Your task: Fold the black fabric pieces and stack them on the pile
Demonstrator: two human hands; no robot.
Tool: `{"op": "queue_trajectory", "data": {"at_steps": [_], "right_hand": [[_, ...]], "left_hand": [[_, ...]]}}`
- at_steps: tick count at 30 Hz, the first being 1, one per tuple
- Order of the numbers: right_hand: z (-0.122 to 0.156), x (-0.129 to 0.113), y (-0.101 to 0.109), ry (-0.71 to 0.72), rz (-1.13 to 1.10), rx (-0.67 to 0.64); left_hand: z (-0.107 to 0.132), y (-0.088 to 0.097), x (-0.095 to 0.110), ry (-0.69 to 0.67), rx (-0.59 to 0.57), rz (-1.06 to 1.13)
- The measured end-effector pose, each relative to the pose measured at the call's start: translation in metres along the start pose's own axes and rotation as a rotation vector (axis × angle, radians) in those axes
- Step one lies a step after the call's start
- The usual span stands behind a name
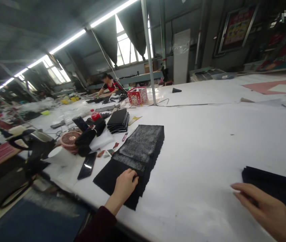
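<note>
My left hand (125, 184) rests on a stack of black cloth pieces (112, 174), its fingers curled and closed at the lower edge of a grey-speckled piece (143, 143) lying on top. How much cloth is between the fingertips is hidden. At the lower right, my right hand (267, 208) is beside a dark folded cloth pile (279, 185). Its fingers are stretched forward and a little apart, with nothing visible in them. The hand covers part of that pile.
On the white table (195, 144) to the left are a phone (87, 165), a pink fan (70, 138), a white roll (60, 156) and a stack of black pieces (118, 120). A pole (149, 53) stands beyond, near a red box (137, 96). A co-worker (111, 85) sits farther back.
</note>
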State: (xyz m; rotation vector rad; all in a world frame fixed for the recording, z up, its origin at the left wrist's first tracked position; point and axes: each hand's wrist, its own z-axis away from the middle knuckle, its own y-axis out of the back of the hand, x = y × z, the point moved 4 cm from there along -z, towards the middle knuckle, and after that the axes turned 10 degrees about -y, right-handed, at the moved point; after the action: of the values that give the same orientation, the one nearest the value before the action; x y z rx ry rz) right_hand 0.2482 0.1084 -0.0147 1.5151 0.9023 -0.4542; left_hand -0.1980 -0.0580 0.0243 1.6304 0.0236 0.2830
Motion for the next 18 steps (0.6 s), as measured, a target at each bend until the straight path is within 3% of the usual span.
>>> {"op": "queue_trajectory", "data": {"at_steps": [5,9,13,18], "right_hand": [[0.022,-0.129,-0.101,0.169,-0.020,-0.421],[0.035,-0.208,-0.167,0.378,0.040,-0.569],[0.029,-0.246,-0.211,0.541,0.176,-0.610],[0.020,-0.254,-0.240,0.606,0.367,-0.586]], "left_hand": [[-0.003,-0.008,-0.004,-0.055,0.025,0.060],[-0.007,-0.002,-0.018,-0.065,0.029,0.194],[-0.012,0.002,-0.031,-0.073,0.019,0.371],[-0.019,-0.002,-0.045,-0.026,0.019,0.653]]}}
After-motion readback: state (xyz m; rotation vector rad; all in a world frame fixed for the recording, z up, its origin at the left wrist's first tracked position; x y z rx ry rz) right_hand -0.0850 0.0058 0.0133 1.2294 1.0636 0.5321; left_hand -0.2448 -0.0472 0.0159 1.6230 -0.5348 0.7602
